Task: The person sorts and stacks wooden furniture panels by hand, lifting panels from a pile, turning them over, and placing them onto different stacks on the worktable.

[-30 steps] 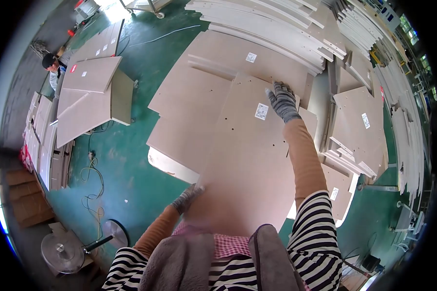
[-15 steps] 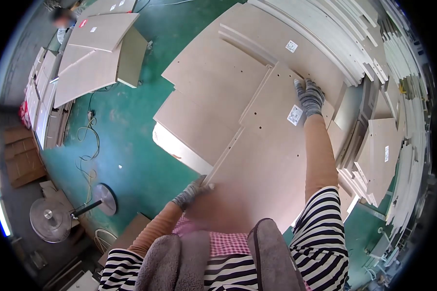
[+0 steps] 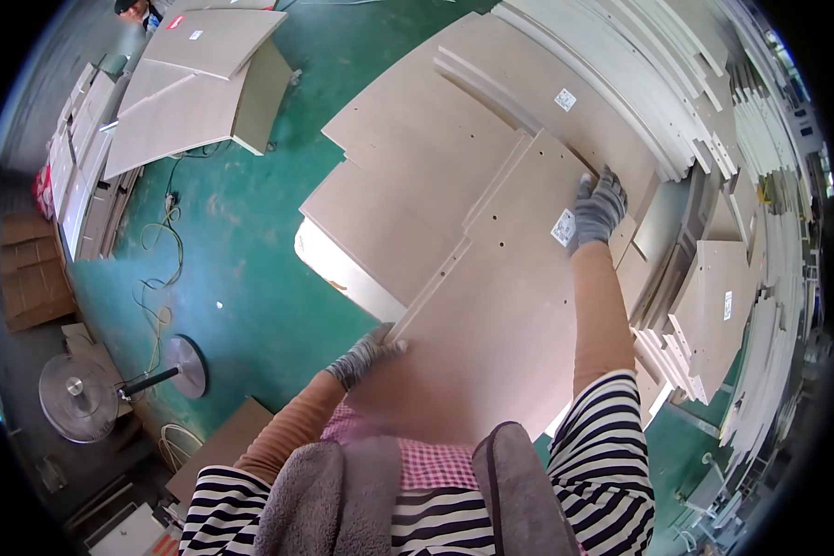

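Note:
A large beige board [image 3: 510,306] with drilled holes and a white label [image 3: 563,228] lies right in front of my body, on top of other boards. My left hand [image 3: 368,356], in a grey glove, grips the board's near left edge. At the board's far right edge is my gloved right hand [image 3: 600,206], its fingers bent over the edge beside the label. Under and beyond this board lie more flat boards [image 3: 408,176], one with its own label.
Long stacked panels [image 3: 621,83] stand at the upper right, more boards [image 3: 713,306] at the right. A standing fan [image 3: 79,389] is at the lower left, a cable [image 3: 162,241] on the green floor. A person [image 3: 137,13] is beside boards [image 3: 190,102] at the upper left.
The view has shifted, so the boards appear turned and further right than a second ago. Both hands remain at the board's edges; the right hand's fingers are now more bent.

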{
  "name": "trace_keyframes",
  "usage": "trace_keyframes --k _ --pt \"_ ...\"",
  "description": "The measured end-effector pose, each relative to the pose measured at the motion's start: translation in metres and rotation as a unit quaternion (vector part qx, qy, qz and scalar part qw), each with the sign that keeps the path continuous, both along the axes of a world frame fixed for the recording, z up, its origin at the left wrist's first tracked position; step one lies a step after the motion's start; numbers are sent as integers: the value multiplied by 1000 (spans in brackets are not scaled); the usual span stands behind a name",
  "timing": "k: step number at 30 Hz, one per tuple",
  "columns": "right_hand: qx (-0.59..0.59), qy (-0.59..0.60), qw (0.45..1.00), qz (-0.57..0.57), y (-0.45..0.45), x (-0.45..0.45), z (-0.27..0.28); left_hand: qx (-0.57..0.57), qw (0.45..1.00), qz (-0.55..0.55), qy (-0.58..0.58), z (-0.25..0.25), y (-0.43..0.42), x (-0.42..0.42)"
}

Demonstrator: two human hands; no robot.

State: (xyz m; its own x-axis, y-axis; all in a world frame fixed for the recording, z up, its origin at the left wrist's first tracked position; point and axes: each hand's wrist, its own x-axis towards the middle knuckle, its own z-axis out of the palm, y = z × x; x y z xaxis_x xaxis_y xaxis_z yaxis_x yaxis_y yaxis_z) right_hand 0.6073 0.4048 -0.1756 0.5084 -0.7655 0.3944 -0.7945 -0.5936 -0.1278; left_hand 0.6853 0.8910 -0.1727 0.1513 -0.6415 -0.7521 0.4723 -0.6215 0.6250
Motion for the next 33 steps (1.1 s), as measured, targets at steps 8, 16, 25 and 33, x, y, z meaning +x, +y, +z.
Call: trace_keyframes --k 8,16,25,33 --pt "51 19 997 -48 106 -136 6 -33 998 12 -47 -7 5 -6" --pt "628 -437 563 -313 233 -343 -47 -47 994 93 28 -5 4 -19" --pt "659 -406 580 -255 231 -337 -61 -60 991 112 39 -16 17 -48" --pt "641 -284 663 -261 241 -313 -74 -84 994 70 28 27 0 -29"
